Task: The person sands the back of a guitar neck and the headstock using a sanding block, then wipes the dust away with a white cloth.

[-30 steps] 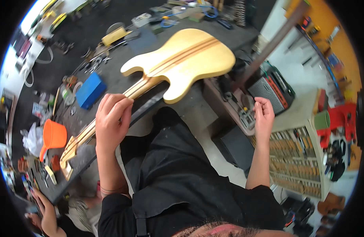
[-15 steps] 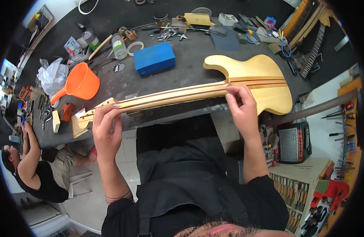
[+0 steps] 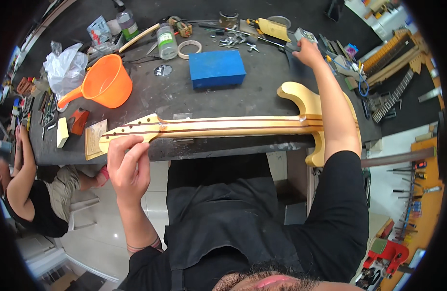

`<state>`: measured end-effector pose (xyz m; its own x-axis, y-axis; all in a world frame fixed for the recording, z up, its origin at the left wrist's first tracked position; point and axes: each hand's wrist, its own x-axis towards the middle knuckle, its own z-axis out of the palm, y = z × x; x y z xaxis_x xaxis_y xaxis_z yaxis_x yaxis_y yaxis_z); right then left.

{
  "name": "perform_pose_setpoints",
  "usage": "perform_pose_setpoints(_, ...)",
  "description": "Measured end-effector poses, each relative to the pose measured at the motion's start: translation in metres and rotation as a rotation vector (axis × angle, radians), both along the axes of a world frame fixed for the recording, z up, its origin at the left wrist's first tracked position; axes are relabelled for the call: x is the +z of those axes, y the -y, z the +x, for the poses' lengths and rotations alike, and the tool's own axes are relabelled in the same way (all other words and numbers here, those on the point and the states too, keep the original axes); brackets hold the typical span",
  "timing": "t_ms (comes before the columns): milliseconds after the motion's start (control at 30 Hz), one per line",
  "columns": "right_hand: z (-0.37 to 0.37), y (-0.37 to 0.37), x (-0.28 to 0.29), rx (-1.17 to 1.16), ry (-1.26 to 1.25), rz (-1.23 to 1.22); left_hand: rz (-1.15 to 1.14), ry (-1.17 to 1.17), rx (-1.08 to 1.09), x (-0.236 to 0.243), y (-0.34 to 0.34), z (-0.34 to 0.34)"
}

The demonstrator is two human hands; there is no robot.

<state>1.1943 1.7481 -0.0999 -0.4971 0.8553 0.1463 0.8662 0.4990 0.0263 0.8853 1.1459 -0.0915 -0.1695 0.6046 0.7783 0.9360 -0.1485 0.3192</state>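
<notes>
A bare wooden electric guitar [image 3: 233,126] lies back up along the bench's front edge, its pale neck crossed lengthwise by dark stripes. At the headstock, my left hand [image 3: 129,162] is closed, thumb and fingers pinching its near edge. My right arm reaches across the guitar's body, hiding much of it. Beyond it, my right hand [image 3: 308,52] is closed at the edge of a dark grey sheet [image 3: 297,68], which it partly covers. A small white box [image 3: 305,35] sits just past that hand.
A blue block [image 3: 217,70] stands behind the neck. An orange dipper [image 3: 107,82], a tape roll [image 3: 189,49] and a clear bottle [image 3: 166,41] are farther left. Hand tools and loose metal parts line the back. Another person [image 3: 32,194] sits at the far left.
My right hand has left the neck joint and reached far across to the dark sheet. The left hand has stayed at the headstock. The whole view has shifted, and the guitar now appears more level.
</notes>
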Motion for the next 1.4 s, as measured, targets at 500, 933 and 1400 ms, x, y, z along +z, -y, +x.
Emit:
perform_pose_setpoints(500, -0.011, 0.123, 0.049, 0.103, -0.560, -0.446, 0.016, 0.178, 0.117, -0.011, 0.056, -0.007)
perform_pose_setpoints(933, 0.012, 0.457, 0.007, 0.377, -1.294, -1.407, -0.030, 0.085, -0.601, -0.011, -0.045, 0.098)
perform_pose_setpoints(1400, 0.187, 0.563, -0.014, 0.030, -1.584, -0.764, 0.002, 0.258, -1.161, -0.014, -0.109, 0.231)
